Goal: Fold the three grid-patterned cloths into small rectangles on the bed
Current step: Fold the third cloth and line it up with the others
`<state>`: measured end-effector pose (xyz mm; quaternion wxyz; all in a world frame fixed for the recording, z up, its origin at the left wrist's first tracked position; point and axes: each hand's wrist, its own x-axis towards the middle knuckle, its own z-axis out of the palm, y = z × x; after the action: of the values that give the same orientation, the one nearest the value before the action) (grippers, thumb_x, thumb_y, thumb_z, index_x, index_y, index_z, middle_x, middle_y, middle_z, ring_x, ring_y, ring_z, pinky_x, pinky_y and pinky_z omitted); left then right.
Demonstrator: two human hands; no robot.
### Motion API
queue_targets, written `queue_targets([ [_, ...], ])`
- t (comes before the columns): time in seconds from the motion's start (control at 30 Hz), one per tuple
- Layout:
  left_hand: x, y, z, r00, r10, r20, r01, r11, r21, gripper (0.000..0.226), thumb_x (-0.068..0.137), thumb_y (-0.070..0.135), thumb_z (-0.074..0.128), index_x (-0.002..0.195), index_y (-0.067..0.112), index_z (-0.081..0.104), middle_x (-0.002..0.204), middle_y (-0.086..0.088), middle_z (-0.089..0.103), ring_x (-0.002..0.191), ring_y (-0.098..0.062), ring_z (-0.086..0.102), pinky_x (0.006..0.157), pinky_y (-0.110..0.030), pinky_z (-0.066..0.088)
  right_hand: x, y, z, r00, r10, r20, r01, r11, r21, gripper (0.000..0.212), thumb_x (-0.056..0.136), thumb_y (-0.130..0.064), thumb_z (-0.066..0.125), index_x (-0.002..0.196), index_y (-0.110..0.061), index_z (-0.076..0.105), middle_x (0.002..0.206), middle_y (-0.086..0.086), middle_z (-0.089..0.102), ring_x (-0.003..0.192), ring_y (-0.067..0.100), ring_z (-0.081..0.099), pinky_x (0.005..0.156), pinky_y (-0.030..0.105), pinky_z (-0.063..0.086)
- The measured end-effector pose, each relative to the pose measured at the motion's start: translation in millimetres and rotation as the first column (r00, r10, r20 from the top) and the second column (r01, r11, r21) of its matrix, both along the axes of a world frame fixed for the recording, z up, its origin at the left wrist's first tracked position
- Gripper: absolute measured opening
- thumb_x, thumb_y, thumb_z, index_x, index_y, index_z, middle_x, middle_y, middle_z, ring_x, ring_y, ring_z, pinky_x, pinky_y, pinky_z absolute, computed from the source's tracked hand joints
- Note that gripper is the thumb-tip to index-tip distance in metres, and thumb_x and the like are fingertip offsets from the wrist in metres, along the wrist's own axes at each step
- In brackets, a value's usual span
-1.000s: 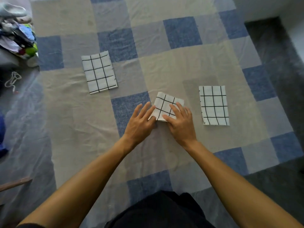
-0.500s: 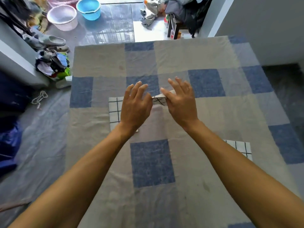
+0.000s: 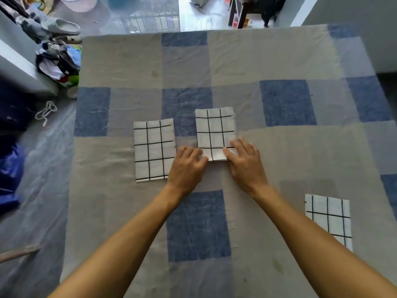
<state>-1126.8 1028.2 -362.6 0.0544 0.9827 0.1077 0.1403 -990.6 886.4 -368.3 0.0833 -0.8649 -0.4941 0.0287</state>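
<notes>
Three white cloths with a black grid lie folded as small rectangles on the patchwork bed cover (image 3: 279, 160). The left cloth (image 3: 153, 150) and the middle cloth (image 3: 214, 132) lie side by side, a narrow gap between them. Alone at the near right lies the right cloth (image 3: 328, 218). My left hand (image 3: 187, 166) has its fingers curled at the near left corner of the middle cloth and holds it there. Over the near right corner my right hand (image 3: 245, 162) rests with its fingers straight on top.
The bed's left edge borders a grey floor with a blue bag (image 3: 8, 173), a white cord (image 3: 46, 110) and a heap of clothes (image 3: 59, 63). Slippers (image 3: 61, 26) and a stool (image 3: 240, 11) stand beyond the far edge. A wall (image 3: 365, 29) rises at the right.
Both hands carried the small folded cloth away from me and laid it flat beside the left cloth. The view tipped up, then settled back down over the bed.
</notes>
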Motion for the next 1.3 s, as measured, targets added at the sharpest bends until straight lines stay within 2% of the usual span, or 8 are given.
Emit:
queue_targets([
  [0.13, 3, -11, -3, 0.999, -0.009, 0.036, 0.010, 1.000, -0.019, 0.005, 0.081, 0.009, 0.064, 0.077, 0.011, 0.064, 0.088, -0.012, 0.063, 0.077, -0.030, 0.055, 0.075, -0.038, 0.040, 2, -13, 2, 1.000, -0.024, -0.004, 0.024, 1.000, 0.015, 0.036, 0.087, -0.019, 0.040, 0.111, -0.014, 0.066, 0.126, 0.017, 0.058, 0.123, 0.039, 0.048, 0.102, 0.049, 0.035],
  [0.4, -4, -35, -5, 0.999, -0.024, -0.023, 0.023, 0.997, -0.072, 0.004, 0.085, 0.015, 0.065, 0.084, 0.012, 0.065, 0.091, -0.011, 0.061, 0.079, -0.029, 0.055, 0.073, -0.038, 0.043, -4, -41, -2, 0.999, -0.042, -0.013, 0.042, 0.999, 0.009, 0.036, 0.088, -0.020, 0.040, 0.113, -0.014, 0.066, 0.126, 0.017, 0.058, 0.123, 0.038, 0.049, 0.101, 0.049, 0.036],
  [0.67, -5, -39, -2, 0.993, 0.003, -0.116, -0.016, 0.994, -0.111, 0.008, 0.077, 0.013, 0.072, 0.083, 0.014, 0.066, 0.089, -0.010, 0.061, 0.078, -0.027, 0.057, 0.070, -0.036, 0.046, -9, -43, 0, 0.994, -0.085, -0.065, 0.083, 0.996, -0.033, 0.038, 0.087, -0.021, 0.038, 0.111, -0.015, 0.067, 0.124, 0.017, 0.059, 0.123, 0.038, 0.049, 0.101, 0.049, 0.038],
  [0.8, -4, -38, -3, 0.990, 0.032, -0.137, -0.048, 0.992, -0.116, 0.008, 0.078, 0.017, 0.072, 0.082, 0.014, 0.066, 0.088, -0.008, 0.060, 0.078, -0.027, 0.056, 0.071, -0.036, 0.045, -10, -43, 5, 0.984, -0.110, -0.140, 0.104, 0.993, -0.050, 0.043, 0.082, -0.026, 0.042, 0.117, -0.015, 0.064, 0.128, 0.016, 0.056, 0.127, 0.036, 0.044, 0.105, 0.048, 0.033],
  [0.93, -7, -38, -2, 0.991, 0.026, -0.133, -0.049, 0.984, -0.172, 0.013, 0.080, 0.025, 0.070, 0.087, 0.015, 0.066, 0.089, -0.007, 0.062, 0.081, -0.025, 0.058, 0.072, -0.036, 0.046, -15, -45, 9, 0.959, -0.179, -0.218, 0.174, 0.984, -0.042, 0.054, 0.078, -0.039, 0.046, 0.127, -0.018, 0.056, 0.138, 0.017, 0.046, 0.133, 0.033, 0.037, 0.109, 0.044, 0.026],
  [1.03, -10, -41, -1, 0.992, 0.041, -0.122, -0.068, 0.972, -0.225, 0.020, 0.081, 0.023, 0.069, 0.097, 0.012, 0.065, 0.092, -0.009, 0.064, 0.084, -0.026, 0.059, 0.074, -0.037, 0.050, -19, -47, 9, 0.941, -0.235, -0.244, 0.223, 0.972, -0.076, 0.060, 0.083, -0.049, 0.045, 0.136, -0.021, 0.047, 0.147, 0.017, 0.036, 0.139, 0.033, 0.027, 0.111, 0.045, 0.021],
  [1.17, -10, -46, 0, 0.991, 0.067, -0.117, -0.097, 0.958, -0.270, 0.031, 0.080, 0.016, 0.070, 0.108, 0.007, 0.063, 0.096, -0.011, 0.066, 0.088, -0.027, 0.061, 0.077, -0.038, 0.051, -22, -44, 6, 0.927, -0.270, -0.262, 0.253, 0.963, -0.098, 0.061, 0.086, -0.049, 0.043, 0.138, -0.018, 0.044, 0.149, 0.016, 0.033, 0.141, 0.033, 0.022, 0.114, 0.046, 0.016],
  [1.3, -10, -46, -1, 0.987, 0.093, -0.130, -0.125, 0.956, -0.264, 0.018, 0.084, 0.016, 0.067, 0.101, 0.011, 0.065, 0.096, -0.011, 0.065, 0.088, -0.027, 0.060, 0.077, -0.038, 0.050, -24, -45, 4, 0.934, -0.263, -0.242, 0.247, 0.964, -0.094, 0.060, 0.086, -0.048, 0.044, 0.136, -0.017, 0.046, 0.147, 0.014, 0.038, 0.140, 0.033, 0.025, 0.112, 0.048, 0.020],
])
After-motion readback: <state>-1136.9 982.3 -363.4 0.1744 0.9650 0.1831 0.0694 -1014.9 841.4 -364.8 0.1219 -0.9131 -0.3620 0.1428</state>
